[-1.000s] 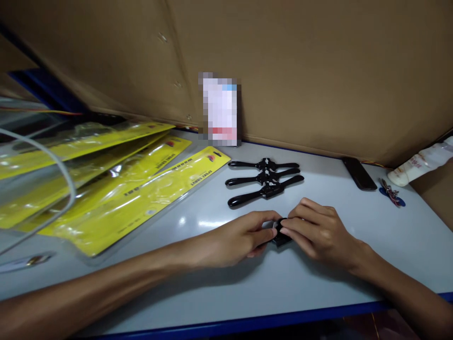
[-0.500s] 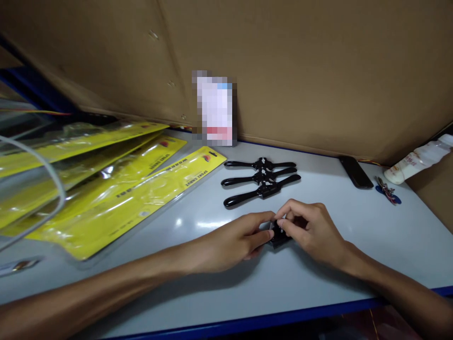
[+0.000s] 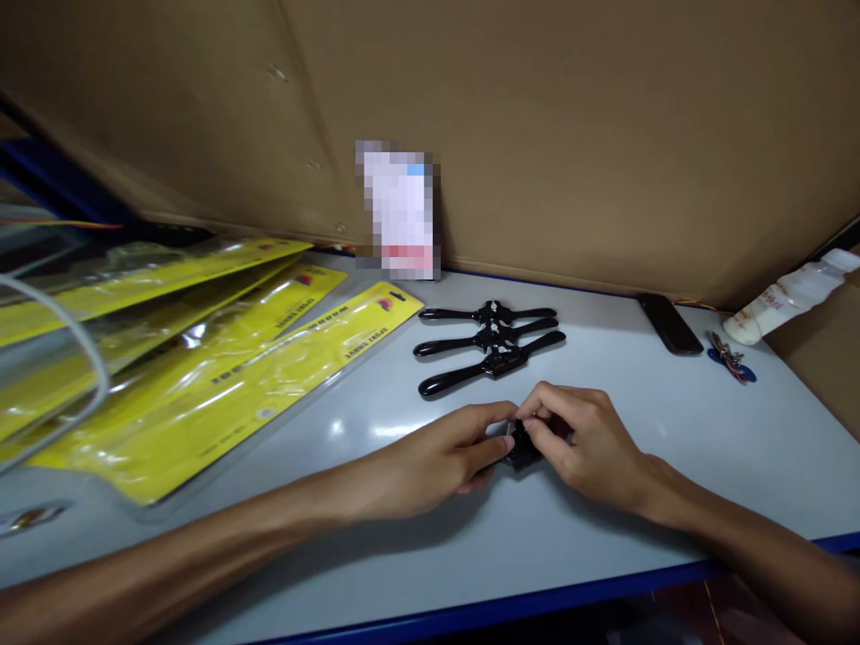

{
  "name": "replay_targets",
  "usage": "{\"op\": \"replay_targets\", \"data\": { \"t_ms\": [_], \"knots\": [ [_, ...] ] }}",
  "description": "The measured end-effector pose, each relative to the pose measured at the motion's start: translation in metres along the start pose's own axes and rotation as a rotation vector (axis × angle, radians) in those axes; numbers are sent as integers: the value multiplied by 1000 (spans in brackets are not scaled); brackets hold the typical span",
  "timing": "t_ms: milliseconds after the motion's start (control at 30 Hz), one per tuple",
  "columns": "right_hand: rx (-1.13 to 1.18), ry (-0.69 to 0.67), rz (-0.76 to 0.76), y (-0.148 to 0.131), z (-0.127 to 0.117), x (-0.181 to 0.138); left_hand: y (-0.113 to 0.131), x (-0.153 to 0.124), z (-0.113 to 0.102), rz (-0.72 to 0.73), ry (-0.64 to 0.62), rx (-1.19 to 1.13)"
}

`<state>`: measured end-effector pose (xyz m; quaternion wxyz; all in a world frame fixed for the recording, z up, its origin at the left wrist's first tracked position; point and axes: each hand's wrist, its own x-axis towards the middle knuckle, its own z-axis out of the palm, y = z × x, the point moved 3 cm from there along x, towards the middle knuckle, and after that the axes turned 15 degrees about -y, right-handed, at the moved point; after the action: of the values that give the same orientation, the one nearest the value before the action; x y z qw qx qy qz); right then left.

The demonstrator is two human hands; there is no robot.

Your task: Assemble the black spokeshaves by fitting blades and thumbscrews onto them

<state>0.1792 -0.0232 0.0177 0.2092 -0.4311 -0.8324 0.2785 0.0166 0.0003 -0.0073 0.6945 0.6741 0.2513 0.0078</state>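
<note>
My left hand (image 3: 447, 457) is closed around one side of a black spokeshave (image 3: 522, 459), low over the front of the table. Thumb and index finger of my right hand (image 3: 591, 443) pinch at the top of its middle part. Whatever small part lies between those fingertips is hidden, and the handles are covered by my hands. Just beyond, three more black spokeshaves lie in a stack of rows: a near one (image 3: 453, 381), a middle one (image 3: 447, 345) and a far one (image 3: 447, 314).
Yellow-backed clear plastic packages (image 3: 269, 394) overlap at the left, with a pale cable (image 3: 94, 345) above them. A pixelated card (image 3: 403, 210) leans against the cardboard wall (image 3: 571, 134). A phone (image 3: 670, 324), a bundle of small wires (image 3: 729, 356) and a bottle (image 3: 783, 300) lie at the right.
The view has shifted slightly, so the table things appear a little further left. Both hands stay at the spokeshave, the right fingertips still pinching at its middle.
</note>
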Motion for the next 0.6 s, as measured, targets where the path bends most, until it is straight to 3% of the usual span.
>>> {"op": "replay_targets", "data": {
  "t_ms": [167,300,433,600],
  "knots": [
    [39,-18,25,1,1,1,4,-3,0,-26,3,27],
    [41,-4,-26,1,-16,-1,7,-5,0,-52,-4,0],
    [-93,-122,-134,0,-32,-5,6,-5,-2,-65,-11,-8],
    [-294,-158,-155,1,-26,-6,5,-4,-2,-40,-20,-2]
  ]
}}
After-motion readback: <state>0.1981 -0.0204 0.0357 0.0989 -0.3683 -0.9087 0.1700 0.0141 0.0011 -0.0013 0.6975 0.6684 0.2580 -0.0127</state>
